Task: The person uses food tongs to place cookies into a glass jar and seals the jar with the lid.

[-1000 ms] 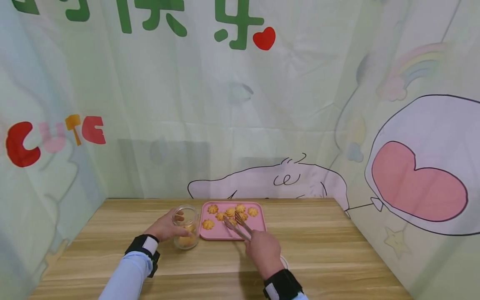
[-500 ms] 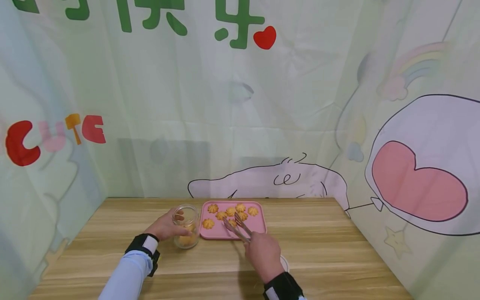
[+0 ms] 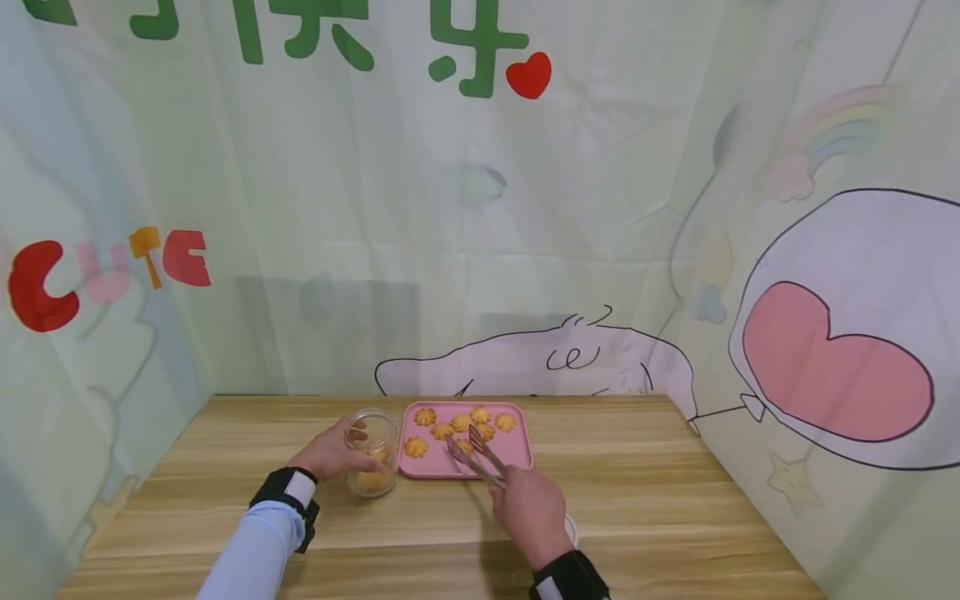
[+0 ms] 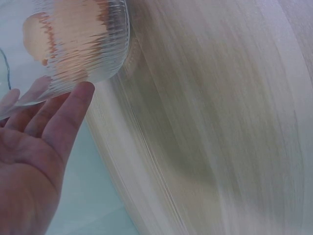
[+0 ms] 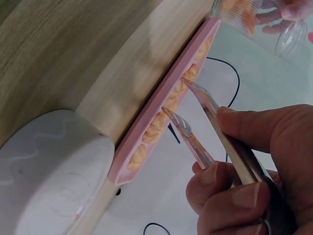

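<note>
My left hand (image 3: 328, 454) holds a clear glass jar (image 3: 387, 452) upright on the table, thumb across the near side. Inside the jar, cookies (image 4: 78, 29) show through its ribbed wall. My right hand (image 3: 531, 510) grips metal tongs (image 5: 227, 142), their arms spread apart. The tong tips are over a pink tray (image 3: 429, 471), on either side of a cookie (image 3: 465, 447) near its front. Whether the tips touch that cookie I cannot tell. Several other flower-shaped cookies (image 3: 416, 447) lie on the tray, just right of the jar.
A white rounded object (image 5: 58, 171) sits on the table near my right hand, mostly hidden behind it in the head view. The wooden table (image 3: 660, 500) ends at a printed curtain (image 3: 315, 333) behind the tray.
My right hand with the tongs has shifted very slightly right and nearer to me. The left hand, jar and tray stay in place.
</note>
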Demonstrator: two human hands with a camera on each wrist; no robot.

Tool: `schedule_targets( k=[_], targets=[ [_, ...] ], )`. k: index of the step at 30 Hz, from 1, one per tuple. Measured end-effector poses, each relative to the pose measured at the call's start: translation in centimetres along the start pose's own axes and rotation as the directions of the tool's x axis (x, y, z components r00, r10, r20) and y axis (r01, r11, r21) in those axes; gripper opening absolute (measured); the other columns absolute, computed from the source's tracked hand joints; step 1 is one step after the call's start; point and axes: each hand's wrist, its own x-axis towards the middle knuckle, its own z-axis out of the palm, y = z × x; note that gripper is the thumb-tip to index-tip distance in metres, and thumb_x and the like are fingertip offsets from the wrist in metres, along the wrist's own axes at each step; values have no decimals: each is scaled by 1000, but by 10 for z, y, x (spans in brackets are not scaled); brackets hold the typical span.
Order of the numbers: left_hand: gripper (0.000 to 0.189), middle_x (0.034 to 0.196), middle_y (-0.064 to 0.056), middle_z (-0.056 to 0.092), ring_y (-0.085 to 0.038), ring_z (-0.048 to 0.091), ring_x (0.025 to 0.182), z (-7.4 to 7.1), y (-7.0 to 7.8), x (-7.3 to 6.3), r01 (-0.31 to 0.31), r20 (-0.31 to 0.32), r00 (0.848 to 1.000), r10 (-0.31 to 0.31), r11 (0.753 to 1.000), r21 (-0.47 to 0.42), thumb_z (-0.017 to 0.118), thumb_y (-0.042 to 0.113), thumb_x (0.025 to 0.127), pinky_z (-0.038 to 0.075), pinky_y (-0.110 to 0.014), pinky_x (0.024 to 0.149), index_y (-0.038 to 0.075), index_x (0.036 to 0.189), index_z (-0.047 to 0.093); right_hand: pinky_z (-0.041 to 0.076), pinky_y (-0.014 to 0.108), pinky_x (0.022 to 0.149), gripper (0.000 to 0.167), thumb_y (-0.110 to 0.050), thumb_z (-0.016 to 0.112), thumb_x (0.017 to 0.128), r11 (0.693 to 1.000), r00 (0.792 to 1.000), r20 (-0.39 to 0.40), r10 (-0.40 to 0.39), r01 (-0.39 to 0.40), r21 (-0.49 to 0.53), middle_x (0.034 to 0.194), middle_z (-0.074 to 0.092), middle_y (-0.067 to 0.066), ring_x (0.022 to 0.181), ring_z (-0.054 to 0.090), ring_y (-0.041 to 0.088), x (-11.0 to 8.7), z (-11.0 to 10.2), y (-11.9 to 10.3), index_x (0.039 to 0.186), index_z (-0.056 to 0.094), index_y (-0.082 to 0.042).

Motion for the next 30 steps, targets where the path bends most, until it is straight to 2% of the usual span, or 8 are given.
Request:
schedule_targets(
  k=[9, 21, 30],
  targets=[
    [85, 144, -34, 54, -52, 54, 131, 0, -1, -1, 16, -2, 1000, -16, 1000, 9, 90, 19, 81, 45, -65, 109, -8, 146, 42, 44, 37, 51, 25, -35, 83, 91, 999, 1000, 0, 7, -7, -35, 68, 60, 3, 60, 54, 18, 3, -3, 2, 94, 74, -12],
    [86, 146, -33, 53, -51, 53, 133, 0, 3, 0, 21, 0, 1000, -21, 1000, 14, 90, 21, 82, 44, -64, 110, -7, 148, 42, 43, 37, 52, 31, -34, 83, 91, 1000, 999, -46, 11, -10, 15, 72, 63, 5, 61, 54, 18, 2, -14, 2, 110, 77, -11],
    [86, 145, -33, 54, -52, 53, 132, 0, 1, 0, 14, -6, 1000, -14, 1000, 12, 91, 22, 81, 43, -65, 110, -7, 147, 43, 44, 36, 53, 30, -34, 83, 91, 999, 997, -83, -1, 4, 44, 71, 63, 3, 61, 54, 17, 3, -18, 1, 110, 77, -11]
  ],
)
